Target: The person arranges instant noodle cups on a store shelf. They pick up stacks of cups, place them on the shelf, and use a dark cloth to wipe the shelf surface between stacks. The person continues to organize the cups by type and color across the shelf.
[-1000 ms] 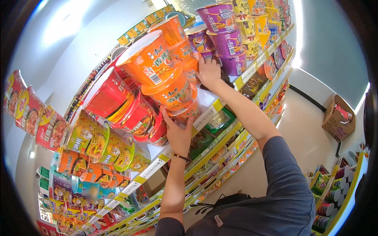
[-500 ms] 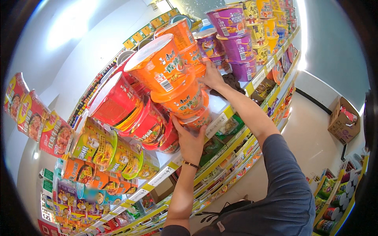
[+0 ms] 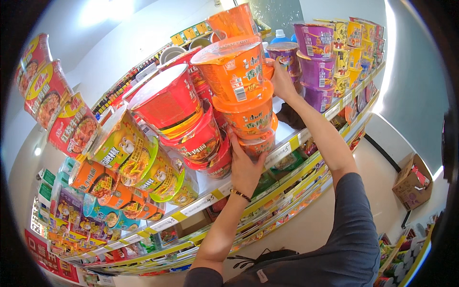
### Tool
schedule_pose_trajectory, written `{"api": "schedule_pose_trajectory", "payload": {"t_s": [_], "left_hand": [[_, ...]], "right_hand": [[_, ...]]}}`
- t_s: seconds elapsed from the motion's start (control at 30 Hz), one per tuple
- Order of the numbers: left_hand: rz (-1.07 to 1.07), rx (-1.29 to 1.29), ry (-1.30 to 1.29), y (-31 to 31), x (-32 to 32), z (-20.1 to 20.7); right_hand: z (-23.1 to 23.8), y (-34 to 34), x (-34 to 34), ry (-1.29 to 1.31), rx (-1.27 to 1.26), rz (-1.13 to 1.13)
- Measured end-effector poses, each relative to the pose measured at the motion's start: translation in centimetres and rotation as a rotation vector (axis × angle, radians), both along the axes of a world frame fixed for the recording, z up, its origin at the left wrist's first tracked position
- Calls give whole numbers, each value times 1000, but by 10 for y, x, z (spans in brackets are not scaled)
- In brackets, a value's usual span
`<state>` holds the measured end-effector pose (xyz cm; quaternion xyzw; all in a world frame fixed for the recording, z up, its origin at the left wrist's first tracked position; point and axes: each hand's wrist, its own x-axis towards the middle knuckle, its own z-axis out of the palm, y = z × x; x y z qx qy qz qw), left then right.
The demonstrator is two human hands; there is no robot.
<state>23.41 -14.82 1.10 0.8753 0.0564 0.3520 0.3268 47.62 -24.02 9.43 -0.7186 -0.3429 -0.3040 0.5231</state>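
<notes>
A front stack of orange instant-noodle tubs (image 3: 244,107) stands near the shelf edge, with pale lids and printed sides. My left hand (image 3: 246,172) cups the lowest tub of this stack, thumb on the front and fingers on the left side. Behind it rises another orange tub stack (image 3: 234,21), partly hidden. My right hand (image 3: 282,79) reaches round the right side, its fingers closed against an orange tub at the back; the fingertips are partly hidden. Immediately left stand red noodle tubs (image 3: 167,100), stacked and leaning in the view.
Green-yellow tubs (image 3: 124,148) and tall red tubs (image 3: 74,124) stand farther left. Purple tubs (image 3: 316,67) and yellow tubs (image 3: 341,62) rise at right. A dark crumpled item (image 3: 289,116) lies beside my right forearm. Price tags line the shelf edge (image 3: 282,152). A cardboard box (image 3: 413,182) sits on the floor.
My view has turned, so the shelf and tubs appear farther right and more upright. Both hands stay at the orange stacks, the left at the lowest front tub.
</notes>
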Motion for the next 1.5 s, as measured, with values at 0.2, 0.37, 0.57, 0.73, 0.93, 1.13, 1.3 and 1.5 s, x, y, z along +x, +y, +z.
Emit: {"api": "schedule_pose_trajectory", "payload": {"t_s": [0.2,0.37,0.57,0.73,0.93,1.13,1.3,1.5], "left_hand": [[-13,-9,3,2,-4,1],[-9,43,8,3,-4,0],[-16,72,-61,5,-3,-3],[-31,-2,-16,5,-6,-1],[-39,-27,27,3,-7,2],[31,28,34,5,-7,-1],[46,49,50,5,-10,3],[46,37,76,5,-10,2]], "right_hand": [[63,-8,-9,19,-60,-89],[120,-18,-4,-87,-86,-205],[202,-27,4,-203,-120,-239],[257,-22,-22,-211,-144,-77],[268,10,-64,-186,-110,48],[246,53,-139,-112,-19,228],[233,77,-153,-127,-24,289],[220,87,-167,-101,-101,292]]}}
